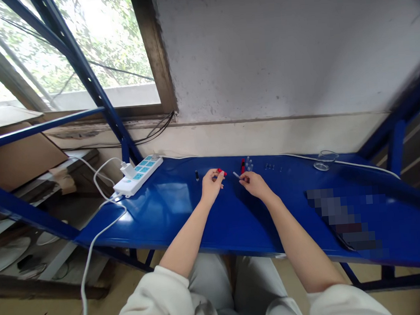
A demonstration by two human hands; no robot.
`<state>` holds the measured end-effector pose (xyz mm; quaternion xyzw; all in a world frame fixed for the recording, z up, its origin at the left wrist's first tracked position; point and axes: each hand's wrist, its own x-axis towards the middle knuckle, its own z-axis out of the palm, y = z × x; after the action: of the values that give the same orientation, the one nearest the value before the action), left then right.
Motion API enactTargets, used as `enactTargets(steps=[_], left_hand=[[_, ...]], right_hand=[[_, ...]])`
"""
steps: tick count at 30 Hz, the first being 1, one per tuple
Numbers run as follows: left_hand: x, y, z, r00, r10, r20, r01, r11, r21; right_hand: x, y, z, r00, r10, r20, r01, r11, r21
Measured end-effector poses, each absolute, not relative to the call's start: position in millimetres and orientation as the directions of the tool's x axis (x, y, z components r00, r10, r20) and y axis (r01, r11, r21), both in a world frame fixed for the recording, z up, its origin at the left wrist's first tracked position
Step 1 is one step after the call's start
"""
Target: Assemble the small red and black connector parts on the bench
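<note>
A white power strip (pixel 138 176) with a plug (pixel 127 170) in it lies on the blue tabletop (pixel 170 213), at nine to ten o'clock from the left hand (pixel 210 185). A small black tube (pixel 196 173) stands nearer, at ten o'clock from that hand. The left fingers are closed on a red piece (pixel 219 170), partly hidden, above the tabletop. The right hand (pixel 255 184) pinches a pale stick (pixel 236 175), pointing to ten o'clock; thumb and finger meet on it. Red-and-black tubes (pixel 242 165) stand at eleven o'clock from this hand, clear tubes (pixel 249 164) at twelve, small clear pieces (pixel 269 166) at two. A clear round container (pixel 321 166) sits at three; a dark object (pixel 338 218), obscured by pixelation, lies at four.
</note>
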<state>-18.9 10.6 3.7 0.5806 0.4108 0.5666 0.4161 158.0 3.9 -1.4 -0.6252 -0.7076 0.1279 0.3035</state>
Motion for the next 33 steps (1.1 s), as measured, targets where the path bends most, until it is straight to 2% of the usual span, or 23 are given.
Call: enactTargets(steps=[4,7,11,15,23,33], left_hand=[[-16,7,0,0.066,0.921,0.383,0.193,-0.389,0.901],[-12,5,-2,0.089,0.913,0.398,0.282,-0.406,0.869],[-1,11,-2,0.168,0.931,0.324,0.381,-0.364,0.850],[16,23,-2,0.234,0.922,0.308,0.501,-0.386,0.775],[47,38,-8,0.162,0.947,0.278,0.648,-0.314,0.694],[56,40,-6,0.198,0.930,0.311,0.780,-0.341,0.524]], right_hand=[[176,4,1,0.119,0.984,0.130,0.826,-0.025,-0.563],[182,4,2,0.222,0.967,0.123,0.819,-0.117,-0.562],[182,6,0,0.308,0.943,0.128,0.805,-0.187,-0.564],[180,6,-3,0.348,0.930,0.116,0.810,-0.236,-0.537],[178,7,-4,0.338,0.935,0.106,0.840,-0.249,-0.483],[178,8,-5,0.328,0.941,0.083,0.848,-0.254,-0.466]])
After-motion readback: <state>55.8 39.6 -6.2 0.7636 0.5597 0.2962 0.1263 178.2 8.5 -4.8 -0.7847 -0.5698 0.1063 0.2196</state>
